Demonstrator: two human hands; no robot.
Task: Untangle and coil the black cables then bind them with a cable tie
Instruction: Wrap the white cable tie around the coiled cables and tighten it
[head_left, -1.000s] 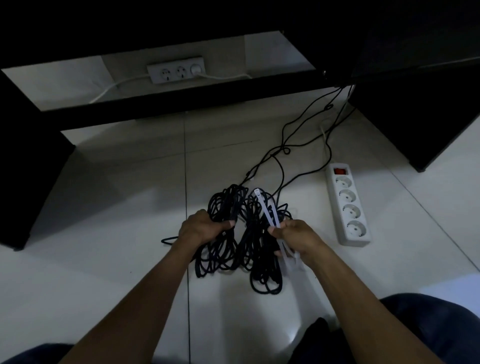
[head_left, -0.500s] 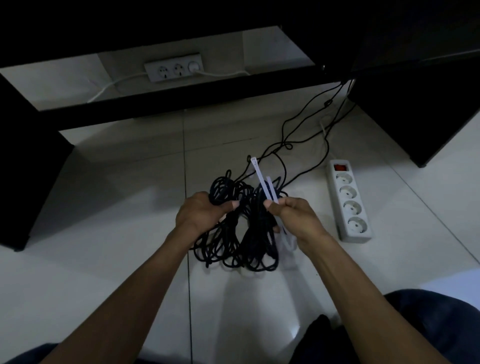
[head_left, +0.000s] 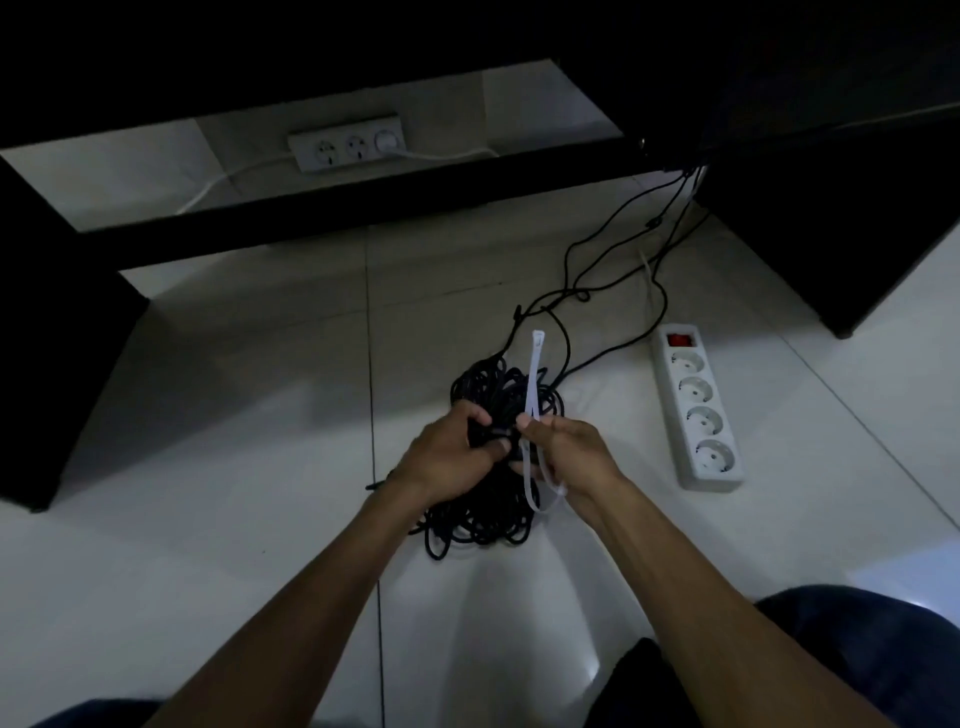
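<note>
Hands have closed in: left hand (head_left: 451, 451) now clenches the gathered coil of thin black cables (head_left: 498, 395), right hand (head_left: 566, 451) pinches the raised white plastic cable tie (head_left: 534, 384), so binding looks imminent.

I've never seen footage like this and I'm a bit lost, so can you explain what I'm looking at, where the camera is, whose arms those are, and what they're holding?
No machine here: the camera is worn on a person's head and looks down at their own two bare arms over a pale tiled floor. The left hand grips a bundle of coiled black cables, lifted partly off the floor. The right hand pinches a white cable tie, one end pointing up and the rest looping below the fingers. Loose black strands run from the bundle toward dark furniture at the upper right. On the floor to the right lies a white power strip with a red switch. A second white socket strip lies farther back beneath the furniture.
</note>
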